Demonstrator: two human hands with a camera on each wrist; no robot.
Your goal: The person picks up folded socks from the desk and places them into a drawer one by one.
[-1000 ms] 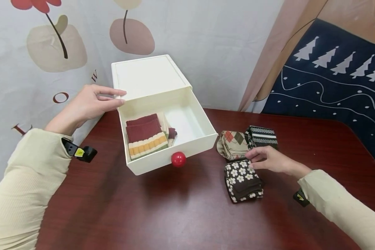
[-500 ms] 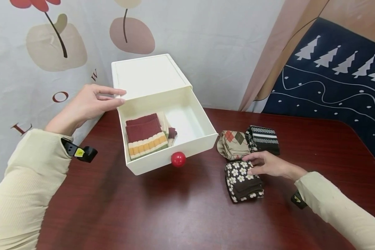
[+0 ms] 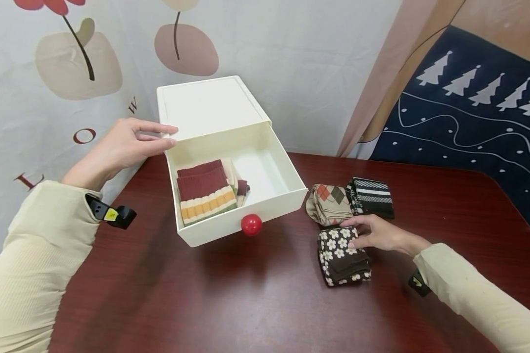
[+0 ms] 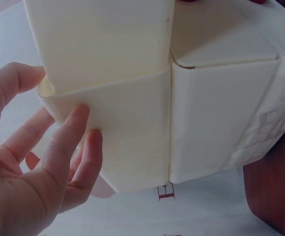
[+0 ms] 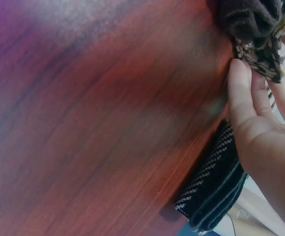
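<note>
The white drawer unit (image 3: 212, 105) has its drawer (image 3: 274, 201) pulled out, with a red round knob (image 3: 251, 224) on the front. Folded maroon, cream and yellow striped socks (image 3: 205, 189) lie at the drawer's left side. My left hand (image 3: 123, 144) touches the unit's front left corner; in the left wrist view, its lightly bent fingers (image 4: 76, 118) rest against the side wall. On the table, my right hand (image 3: 375, 235) holds the upper right edge of the folded dark brown socks with white flowers (image 3: 342, 260), thumb and fingers about it. The right wrist view shows these socks (image 5: 255, 54) only partly.
Behind the flowered socks lie folded beige argyle socks (image 3: 331, 203) and black-and-white patterned socks (image 3: 371, 196). A second white unit (image 4: 221, 108) adjoins the open one in the left wrist view. Printed cloths (image 3: 282, 59) hang behind the dark red table (image 3: 247, 304).
My right hand has shifted slightly left and down, closer over the flowered socks, and its thumb lies further onto them. The left hand and the drawer stay put.
</note>
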